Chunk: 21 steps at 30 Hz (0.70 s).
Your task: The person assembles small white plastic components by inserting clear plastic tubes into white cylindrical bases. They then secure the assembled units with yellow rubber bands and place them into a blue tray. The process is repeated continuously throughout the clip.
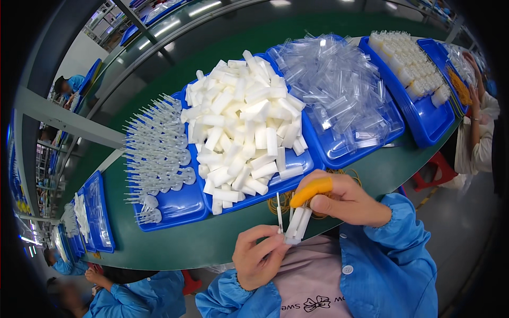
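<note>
In front of my chest, my right hand [342,199] wears an orange finger cot [312,191] on one finger. It grips a small bundle of narrow white pieces [299,222], which look like foam blocks in clear sleeves. To the left, my left hand [258,255] pinches a thin white stem [279,212] that stands upright beside the bundle. Its lower end is hidden by my fingers. Both hands are close together at the near edge of the green table [233,241].
Blue trays hold white stemmed discs [159,148], white foam blocks [244,127], clear plastic sleeves [339,85] and rows of white pieces [411,63]. Yellow rubber bands [275,204] lie by my hands. Co-workers sit left [135,294] and right [480,127]; a red stool [437,172] stands at right.
</note>
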Motion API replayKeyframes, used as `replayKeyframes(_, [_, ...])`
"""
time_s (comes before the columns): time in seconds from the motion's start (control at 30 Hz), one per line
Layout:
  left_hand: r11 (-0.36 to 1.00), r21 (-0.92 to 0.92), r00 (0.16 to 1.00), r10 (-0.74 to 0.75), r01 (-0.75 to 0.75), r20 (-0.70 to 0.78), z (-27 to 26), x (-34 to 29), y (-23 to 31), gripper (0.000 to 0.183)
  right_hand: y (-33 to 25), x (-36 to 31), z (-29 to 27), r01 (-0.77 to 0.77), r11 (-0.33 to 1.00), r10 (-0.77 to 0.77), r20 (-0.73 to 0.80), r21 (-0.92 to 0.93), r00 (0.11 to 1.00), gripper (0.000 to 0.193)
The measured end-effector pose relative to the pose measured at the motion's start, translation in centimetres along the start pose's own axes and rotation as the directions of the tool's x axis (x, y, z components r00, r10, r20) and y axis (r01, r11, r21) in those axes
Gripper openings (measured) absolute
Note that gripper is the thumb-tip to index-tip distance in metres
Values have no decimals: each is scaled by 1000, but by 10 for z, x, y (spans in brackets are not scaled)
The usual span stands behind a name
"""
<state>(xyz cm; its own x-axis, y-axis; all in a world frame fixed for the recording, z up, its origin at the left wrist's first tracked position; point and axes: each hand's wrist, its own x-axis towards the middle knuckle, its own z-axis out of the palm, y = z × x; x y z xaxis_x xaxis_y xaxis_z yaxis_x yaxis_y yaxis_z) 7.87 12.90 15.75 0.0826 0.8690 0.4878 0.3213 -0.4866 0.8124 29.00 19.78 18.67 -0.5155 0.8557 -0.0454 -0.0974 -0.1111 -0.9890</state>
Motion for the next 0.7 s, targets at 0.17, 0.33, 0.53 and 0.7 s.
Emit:
replayKeyframes(0.17, [997, -75, 999, -24, 26, 23, 3, 0, -5, 33, 5, -1, -6, 141, 976, -136, 43, -166, 990, 19])
replayKeyframes(0.33, [944, -231, 970, -212, 235, 122, 6, 1, -10, 29, -4, -3, 7, 22, 999, -25, -58, -46, 998, 20])
replayKeyframes(0.53, [786, -453, 904, -405, 421, 137, 1, -5, -16, 24, 0, 36, -25, 258, 701, -350, -6, -665, 937, 21])
replayKeyframes(0.7, [772, -500, 908, -411, 393, 79, 0, -2, -16, 24, 17, 56, -30, 208, 155, -224, 170, -966, 959, 18])
